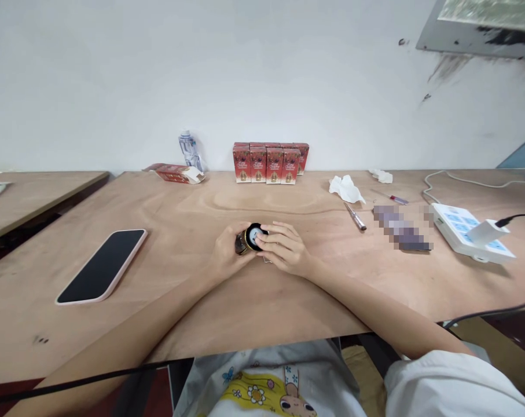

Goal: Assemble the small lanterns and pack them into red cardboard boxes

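- The left hand [228, 252] is gripping a small dark jar [241, 244], its grip closing around the side, thumb and fingers pressing on it.
- The jar is leaning in front of the person, just above the worktop [193, 324] or resting on it; the view is not showing which. A black rim and a pale round end [252, 234] are facing the right hand [285, 248].
- The right hand is reaching across with its fingers lying over that end and touching it; whether its grip is closing on anything, I cannot tell.
- A phone [103, 266] in a pink case is lying face up on the left.
- Red boxes [266, 164] are standing in rows against the wall [149, 75], beyond the hands.
- An opened red carton [175, 172] is lying further left, with a clear bottle [189, 150] standing just behind it.
- A crumpled tissue [347, 189] is lying right of the boxes, with a screwdriver [356, 219] pointing towards it.
- A blurred-out thing [399, 226] is lying between the screwdriver and a white power strip [451, 223], where a white plug [488, 233] is sitting.
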`<state>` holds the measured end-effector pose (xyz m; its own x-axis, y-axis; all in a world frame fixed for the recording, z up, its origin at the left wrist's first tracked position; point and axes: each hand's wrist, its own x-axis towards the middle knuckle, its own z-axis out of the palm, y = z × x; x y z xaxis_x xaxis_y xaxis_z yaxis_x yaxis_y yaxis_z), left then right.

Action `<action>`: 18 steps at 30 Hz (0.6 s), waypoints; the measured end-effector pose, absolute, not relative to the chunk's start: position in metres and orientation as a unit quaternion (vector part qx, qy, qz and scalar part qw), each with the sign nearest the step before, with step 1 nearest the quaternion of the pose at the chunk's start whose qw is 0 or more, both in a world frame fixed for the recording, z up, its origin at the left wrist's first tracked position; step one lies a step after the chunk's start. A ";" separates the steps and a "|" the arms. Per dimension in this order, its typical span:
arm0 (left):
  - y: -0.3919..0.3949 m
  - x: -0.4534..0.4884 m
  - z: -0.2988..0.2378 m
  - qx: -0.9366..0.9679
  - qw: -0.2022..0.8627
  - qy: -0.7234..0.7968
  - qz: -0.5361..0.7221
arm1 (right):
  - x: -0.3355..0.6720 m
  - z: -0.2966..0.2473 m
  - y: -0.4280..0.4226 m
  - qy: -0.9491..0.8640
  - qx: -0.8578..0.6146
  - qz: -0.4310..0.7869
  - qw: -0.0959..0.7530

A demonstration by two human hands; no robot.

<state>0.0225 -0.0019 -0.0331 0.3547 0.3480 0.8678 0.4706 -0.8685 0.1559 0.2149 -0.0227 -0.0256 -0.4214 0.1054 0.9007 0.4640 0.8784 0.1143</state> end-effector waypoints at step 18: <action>-0.003 0.027 -0.034 -0.809 0.079 -0.256 -0.523 | 0.213 -0.035 -0.017 -0.801 -0.186 -0.229 0.521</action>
<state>0.0266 -0.0026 -0.0338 0.3220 0.3318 0.8867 0.4965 -0.8566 0.1402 0.2134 -0.0169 -0.0350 -0.3887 0.0606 0.9194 0.5363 0.8262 0.1723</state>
